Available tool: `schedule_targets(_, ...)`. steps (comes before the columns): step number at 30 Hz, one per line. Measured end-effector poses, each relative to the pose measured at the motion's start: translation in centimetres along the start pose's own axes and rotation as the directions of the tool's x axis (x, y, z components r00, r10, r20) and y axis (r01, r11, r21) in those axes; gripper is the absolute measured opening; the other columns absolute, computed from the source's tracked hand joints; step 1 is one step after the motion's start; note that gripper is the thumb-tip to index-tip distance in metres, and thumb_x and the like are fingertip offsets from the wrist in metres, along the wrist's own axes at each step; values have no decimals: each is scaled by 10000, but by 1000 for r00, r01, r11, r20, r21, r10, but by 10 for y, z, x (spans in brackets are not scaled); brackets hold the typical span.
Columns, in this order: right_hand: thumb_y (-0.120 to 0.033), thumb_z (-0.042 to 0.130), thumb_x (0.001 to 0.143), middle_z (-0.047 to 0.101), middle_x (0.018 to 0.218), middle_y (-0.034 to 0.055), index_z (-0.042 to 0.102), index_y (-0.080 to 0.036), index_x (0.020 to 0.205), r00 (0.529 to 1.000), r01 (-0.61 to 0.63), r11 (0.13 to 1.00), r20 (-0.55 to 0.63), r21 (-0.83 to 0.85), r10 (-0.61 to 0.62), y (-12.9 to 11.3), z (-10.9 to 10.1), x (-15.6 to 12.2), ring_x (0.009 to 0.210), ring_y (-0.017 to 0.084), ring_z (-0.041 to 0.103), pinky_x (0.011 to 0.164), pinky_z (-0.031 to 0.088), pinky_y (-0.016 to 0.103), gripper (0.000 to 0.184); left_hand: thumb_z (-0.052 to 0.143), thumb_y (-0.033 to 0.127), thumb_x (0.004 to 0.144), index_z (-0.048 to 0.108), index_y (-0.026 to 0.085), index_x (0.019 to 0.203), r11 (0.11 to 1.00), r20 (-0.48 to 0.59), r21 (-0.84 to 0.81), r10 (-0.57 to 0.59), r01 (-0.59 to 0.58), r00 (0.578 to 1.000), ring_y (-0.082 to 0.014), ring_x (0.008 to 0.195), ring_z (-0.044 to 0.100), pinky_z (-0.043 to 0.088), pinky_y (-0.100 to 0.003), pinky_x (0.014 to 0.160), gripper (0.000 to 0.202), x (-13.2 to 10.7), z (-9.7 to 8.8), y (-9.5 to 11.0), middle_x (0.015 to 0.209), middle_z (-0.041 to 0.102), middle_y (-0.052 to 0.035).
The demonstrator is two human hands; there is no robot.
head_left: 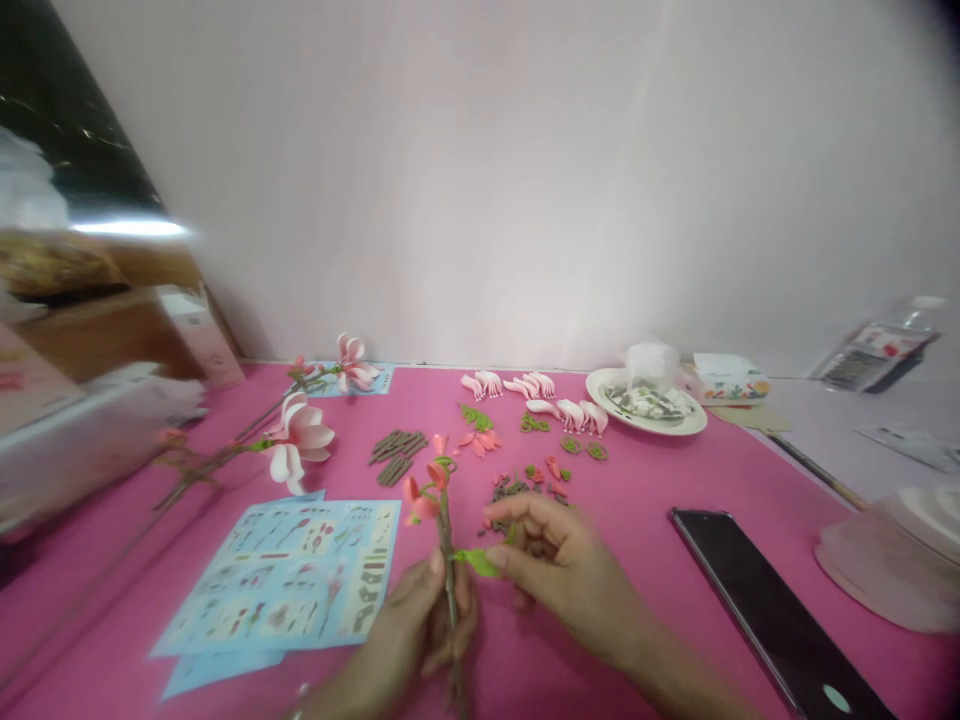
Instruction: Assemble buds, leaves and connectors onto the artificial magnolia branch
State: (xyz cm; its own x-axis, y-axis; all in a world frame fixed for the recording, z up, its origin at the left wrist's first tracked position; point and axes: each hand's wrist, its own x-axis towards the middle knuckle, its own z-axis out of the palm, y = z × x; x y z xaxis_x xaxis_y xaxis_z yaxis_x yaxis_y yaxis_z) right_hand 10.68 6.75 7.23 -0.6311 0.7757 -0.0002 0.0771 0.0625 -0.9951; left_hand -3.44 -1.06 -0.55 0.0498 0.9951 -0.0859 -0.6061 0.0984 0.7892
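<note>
My left hand (411,612) is closed around a brown artificial flower stem (448,530), which stands nearly upright. Coral-pink buds (429,496) cluster at its top. From the right, my right hand (574,572) pinches a green leaf (478,562) between thumb and fingers; the leaf's other end meets the stem just above my left fingers. Whether it is fixed there I cannot tell. Just beyond my right hand lies a scatter of small brown and coral pieces (517,488). Brown stick pieces (397,455) lie left of the buds.
Finished magnolia branches (300,440) and printed instruction sheets (300,570) lie at left. Pale pink petals (531,385) and green parts (475,416) sit farther back. A white plate (697,422) holds a crumpled bag, and a black phone (772,610) lies at right on the pink tabletop.
</note>
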Motion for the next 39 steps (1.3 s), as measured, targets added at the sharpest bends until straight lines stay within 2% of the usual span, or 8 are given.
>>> schedule_targets(4,-239,620,765,465,554,-97,553,-187,1004,999,-31,999,22,39,30,2,0,0,408,78,503,414,431,186,253,470,526,855,572,137,666,1000,-9,10,-7,7,1000,-18,260,231,166,-123,264,444,-1,1,1,420,532,23)
schedule_targets(8,-216,567,823,547,721,-19,586,-199,1016,988,147,975,-22,-166,-153,6,-4,0,609,114,571,548,503,221,195,409,511,885,565,159,693,999,-72,-50,-10,6,997,-28,257,194,243,-141,243,430,1,2,4,444,524,37)
schedule_targets(13,-88,546,804,563,1109,75,626,-212,1013,870,472,780,72,-411,-488,5,-9,0,901,161,600,746,525,268,256,319,520,909,544,177,698,993,-76,-111,-38,30,996,-36,256,168,237,-141,231,461,2,4,10,450,490,49)
schedule_targets(16,-87,514,857,623,985,66,665,-212,991,782,590,634,158,-500,-603,5,-9,0,904,169,604,777,510,285,238,371,506,898,534,172,688,992,-72,-111,-60,52,996,-28,258,182,178,-117,243,427,1,4,10,446,485,48)
schedule_targets(21,-85,529,868,669,938,54,686,-194,959,740,615,574,144,-540,-658,8,-8,1,850,152,627,753,516,258,211,390,528,881,531,182,693,995,-39,-90,-53,49,998,-34,246,169,244,-142,228,419,1,1,4,429,480,58)
schedule_targets(24,-86,541,865,680,927,46,686,-193,938,748,600,574,136,-557,-650,8,-9,1,843,145,632,752,508,244,195,415,531,870,531,186,686,997,-11,-57,-49,49,999,-38,233,173,262,-163,221,408,1,0,2,419,492,56)
schedule_targets(30,-126,509,885,682,858,39,670,-206,905,804,532,624,112,-572,-583,7,-11,0,779,156,627,694,493,262,181,496,586,810,524,157,622,996,28,71,-57,55,998,-22,263,199,93,-151,273,470,-3,5,2,380,448,56)
schedule_targets(39,-154,511,875,658,742,18,666,-199,839,905,384,738,67,-556,-421,14,-6,-2,673,145,608,625,453,252,165,475,550,842,536,160,644,999,28,36,-4,3,1000,-27,256,215,137,-146,255,441,-1,1,1,405,499,42)
